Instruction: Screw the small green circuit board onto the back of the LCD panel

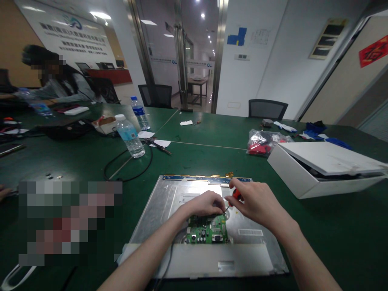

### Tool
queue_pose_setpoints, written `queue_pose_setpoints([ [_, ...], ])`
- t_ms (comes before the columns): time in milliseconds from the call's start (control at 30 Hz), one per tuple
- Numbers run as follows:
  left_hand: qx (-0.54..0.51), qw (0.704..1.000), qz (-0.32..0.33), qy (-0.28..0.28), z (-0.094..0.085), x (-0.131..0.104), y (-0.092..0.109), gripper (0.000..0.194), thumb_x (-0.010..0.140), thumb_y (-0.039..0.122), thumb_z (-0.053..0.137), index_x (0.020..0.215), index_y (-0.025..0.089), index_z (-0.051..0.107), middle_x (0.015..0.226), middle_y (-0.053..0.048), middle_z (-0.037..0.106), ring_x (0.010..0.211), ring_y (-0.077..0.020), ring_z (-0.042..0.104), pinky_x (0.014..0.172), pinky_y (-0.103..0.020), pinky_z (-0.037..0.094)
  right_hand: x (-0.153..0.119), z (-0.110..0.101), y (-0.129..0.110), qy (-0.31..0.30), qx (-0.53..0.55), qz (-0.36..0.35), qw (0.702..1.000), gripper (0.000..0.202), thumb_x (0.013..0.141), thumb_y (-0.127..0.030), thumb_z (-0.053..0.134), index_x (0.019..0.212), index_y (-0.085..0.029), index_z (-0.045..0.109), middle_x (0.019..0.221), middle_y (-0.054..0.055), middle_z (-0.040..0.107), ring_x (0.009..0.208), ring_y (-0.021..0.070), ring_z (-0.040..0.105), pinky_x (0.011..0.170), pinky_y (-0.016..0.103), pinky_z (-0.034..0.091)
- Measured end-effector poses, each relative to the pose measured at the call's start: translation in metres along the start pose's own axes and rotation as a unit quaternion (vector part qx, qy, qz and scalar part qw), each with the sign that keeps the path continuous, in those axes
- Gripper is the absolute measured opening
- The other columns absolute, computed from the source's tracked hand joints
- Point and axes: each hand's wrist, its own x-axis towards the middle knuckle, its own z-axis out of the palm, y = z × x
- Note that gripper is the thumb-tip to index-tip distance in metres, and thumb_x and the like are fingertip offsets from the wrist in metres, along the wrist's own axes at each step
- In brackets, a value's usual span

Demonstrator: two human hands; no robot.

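A flat display panel [259,256] lies back side up on the table in front of me. A green circuit board [207,232] sits near its middle. In my right hand [253,202] is a screwdriver [236,195] with a red handle, its thin shaft slanting down to the board's upper right corner. My left hand [209,203] rests over the board's upper edge, fingers curled together by the screwdriver's tip. What those fingers hold, if anything, is hidden. Along the panel's far edge runs a narrow blue board strip [194,178].
On the right stands a white box [303,182] with its lid ajar, near a clear plastic bag [266,142] of red items. Two water bottles [130,137], a soldering iron [160,147] and a looped black cable [106,171] are at the left. Another person [60,79] sits at the far left.
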Motion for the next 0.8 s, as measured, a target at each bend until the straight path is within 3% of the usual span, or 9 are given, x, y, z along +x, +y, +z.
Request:
queue_pose_setpoints([
  [267,-0.019,1.000,0.002,0.009,-0.008,-0.002,0.003,0.011,0.076,0.016,0.061,0.083,0.015,0.070,0.079,0.000,0.069,0.073,-0.0141,0.060,0.067,-0.021,0.044,-0.006,-0.016,0.011,0.030,0.023,0.024,0.999,0.017,0.086,-0.037,0.057,0.092,-0.021,0.057,0.074,0.000,0.068,0.062,0.0178,0.062,0.051,0.025,0.030],
  [433,-0.017,0.997,-0.024,0.066,-0.028,-0.008,0.008,0.015,0.079,0.021,0.056,0.085,0.015,0.068,0.084,-0.003,0.069,0.077,-0.0157,0.061,0.070,-0.023,0.045,-0.008,-0.018,0.016,0.041,0.029,0.034,0.998,0.020,0.087,-0.041,0.056,0.090,-0.022,0.056,0.071,-0.001,0.067,0.060,0.0173,0.060,0.050,0.025,0.030],
  [633,0.097,0.979,-0.094,0.153,-0.072,-0.034,0.016,0.024,0.081,0.035,0.054,0.085,0.016,0.067,0.086,-0.005,0.067,0.077,-0.0179,0.058,0.068,-0.026,0.042,-0.009,-0.021,0.018,0.045,0.050,0.033,0.997,0.019,0.087,-0.040,0.055,0.093,-0.022,0.057,0.074,-0.001,0.067,0.062,0.0169,0.060,0.052,0.025,0.032],
  [733,0.156,0.964,-0.163,0.141,-0.084,-0.050,0.014,0.028,0.080,0.039,0.052,0.078,0.015,0.066,0.073,-0.003,0.064,0.067,-0.0173,0.055,0.059,-0.025,0.036,-0.011,-0.025,0.020,0.051,0.056,0.037,0.996,0.020,0.087,-0.041,0.055,0.093,-0.022,0.057,0.073,0.000,0.067,0.062,0.0166,0.060,0.052,0.025,0.033],
  [800,0.174,0.957,-0.192,0.131,-0.082,-0.056,0.011,0.028,0.079,0.040,0.051,0.076,0.016,0.066,0.067,-0.002,0.061,0.064,-0.0169,0.053,0.056,-0.025,0.033,-0.012,-0.027,0.022,0.057,0.057,0.040,0.996,0.021,0.088,-0.042,0.055,0.093,-0.022,0.058,0.074,0.000,0.067,0.062,0.0163,0.060,0.052,0.025,0.033],
])
